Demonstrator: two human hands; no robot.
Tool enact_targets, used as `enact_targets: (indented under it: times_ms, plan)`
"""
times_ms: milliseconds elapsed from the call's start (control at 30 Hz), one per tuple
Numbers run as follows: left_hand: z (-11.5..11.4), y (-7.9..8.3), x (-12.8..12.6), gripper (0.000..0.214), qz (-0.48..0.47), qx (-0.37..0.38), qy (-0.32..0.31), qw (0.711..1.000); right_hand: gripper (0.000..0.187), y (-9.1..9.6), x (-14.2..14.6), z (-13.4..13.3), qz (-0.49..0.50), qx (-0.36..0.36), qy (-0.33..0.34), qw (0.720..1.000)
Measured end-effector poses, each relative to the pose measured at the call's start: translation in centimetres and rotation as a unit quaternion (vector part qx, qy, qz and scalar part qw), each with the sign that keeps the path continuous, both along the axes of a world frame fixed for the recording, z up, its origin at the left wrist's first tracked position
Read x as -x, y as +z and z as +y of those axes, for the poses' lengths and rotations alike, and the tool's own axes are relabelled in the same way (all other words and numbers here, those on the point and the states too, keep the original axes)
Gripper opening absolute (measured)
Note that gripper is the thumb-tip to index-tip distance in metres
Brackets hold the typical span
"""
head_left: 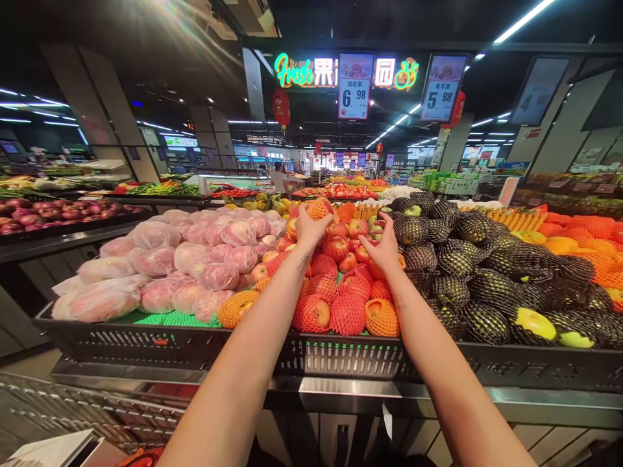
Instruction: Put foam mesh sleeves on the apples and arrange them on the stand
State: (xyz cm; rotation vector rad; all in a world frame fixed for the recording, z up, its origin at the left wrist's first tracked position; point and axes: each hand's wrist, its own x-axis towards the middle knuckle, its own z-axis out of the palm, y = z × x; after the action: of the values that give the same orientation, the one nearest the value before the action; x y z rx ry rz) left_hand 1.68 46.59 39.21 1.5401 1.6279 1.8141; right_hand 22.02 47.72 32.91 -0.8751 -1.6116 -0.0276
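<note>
At the back of the apple pile, my left hand (311, 227) is closed on an apple in an orange foam net (320, 209). My right hand (384, 248) reaches over the pile's right side, its thumb and fingers curved and apart, with no fruit seen between them. Between the two hands lie bare red apples (335, 248). Nearer to me, under my forearms, are apples in red foam nets (347, 314) and a few in orange nets (381, 317). Part of what lies beyond my fingers is hidden.
Bagged pink fruit (178, 259) fills the left of the display, dark fruit in black nets (487, 285) the right. A black slatted crate edge (335, 355) runs along the front. A metal shopping cart (97, 408) stands at lower left. Price screens (355, 86) hang overhead; a person (279, 179) is farther back.
</note>
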Motion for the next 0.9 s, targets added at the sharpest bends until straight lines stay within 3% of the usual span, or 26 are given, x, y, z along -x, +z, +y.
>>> enact_targets:
  times_ms: [67, 133, 267, 367, 467, 600, 700, 767, 800, 867, 900]
  plan:
    - [-1.5, -0.3, 0.1, 0.053, 0.129, 0.047, -0.08, 0.987, 0.078, 0.0, 0.0, 0.0, 0.001, -0.007, -0.01, 1.0]
    - [-3.2, -1.0, -0.4, 0.062, 0.248, 0.107, -0.132, 0.954, 0.076, 0.2, -0.1, -0.1, 0.001, -0.01, -0.001, 1.0]
    - [-5.3, -3.0, -2.2, 0.091, 0.393, 0.232, -0.087, 0.885, 0.073, 0.6, 0.0, -0.7, -0.001, -0.003, 0.043, 0.999]
    - [-6.2, -4.3, -2.4, 0.083, 0.436, 0.219, -0.059, 0.871, 0.06, 0.8, 0.3, -1.4, -0.046, 0.05, 0.105, 0.992]
    - [-9.1, -5.0, -0.5, 0.078, 0.453, 0.141, -0.058, 0.879, 0.045, 0.6, 0.8, -1.9, -0.135, 0.111, 0.15, 0.973]
    - [-16.5, -5.8, 6.7, 0.063, 0.432, 0.003, -0.017, 0.902, 0.044, 0.2, 1.1, -1.7, -0.184, 0.119, 0.139, 0.966]
    - [-22.3, -8.1, 15.4, 0.047, 0.404, -0.007, 0.101, 0.909, 0.043, 0.2, 1.1, -1.3, -0.15, 0.109, 0.126, 0.975]
    - [-25.5, -11.2, 21.9, 0.041, 0.36, 0.029, 0.207, 0.909, 0.039, 0.3, 1.1, -1.2, -0.117, 0.1, 0.119, 0.981]
    - [-26.9, -13.1, 25.0, 0.038, 0.332, 0.083, 0.243, 0.907, 0.037, 0.4, 1.2, -1.3, -0.104, 0.097, 0.116, 0.983]
    - [-29.3, -17.5, 29.8, 0.034, 0.248, 0.237, 0.284, 0.896, 0.033, 0.6, 1.2, -1.6, -0.084, 0.091, 0.109, 0.986]
    - [-30.3, -19.7, 31.4, 0.03, 0.184, 0.316, 0.274, 0.889, 0.03, 0.7, 1.2, -1.8, -0.079, 0.088, 0.105, 0.987]
